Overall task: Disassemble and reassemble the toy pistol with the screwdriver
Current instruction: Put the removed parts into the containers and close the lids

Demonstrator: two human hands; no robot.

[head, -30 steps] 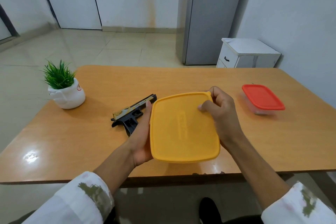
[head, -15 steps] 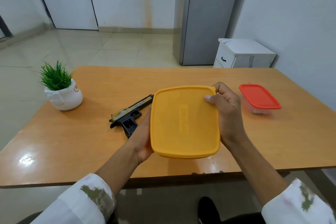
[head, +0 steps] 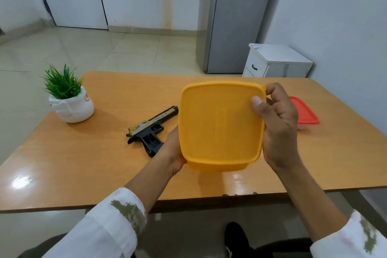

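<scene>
Item 1, my right hand (head: 278, 132): clamped on the yellow box (head: 219, 125) at its 2 o'clock corner, thumb flat on the lid, fingers curled round the rim behind

Item 2, my left hand (head: 171, 151): palm against the box's 8 o'clock side; fingers hidden behind it, so I cannot tell whether they curl or lie straight

Item 3, yellow box: lidded, rounded square, lid tilted toward me, held over the near half of the table (head: 83, 163)

Item 4, toy pistol (head: 150, 130): flat on its side on the table, 9 o'clock of the box, just beside my left hand, muzzle toward 2 o'clock

Item 5, red-lidded box (head: 303, 111): on the table at 3 o'clock, partly behind my right hand

Item 6, potted plant (head: 69, 98): white pot, 10 o'clock, well apart from the pistol
</scene>
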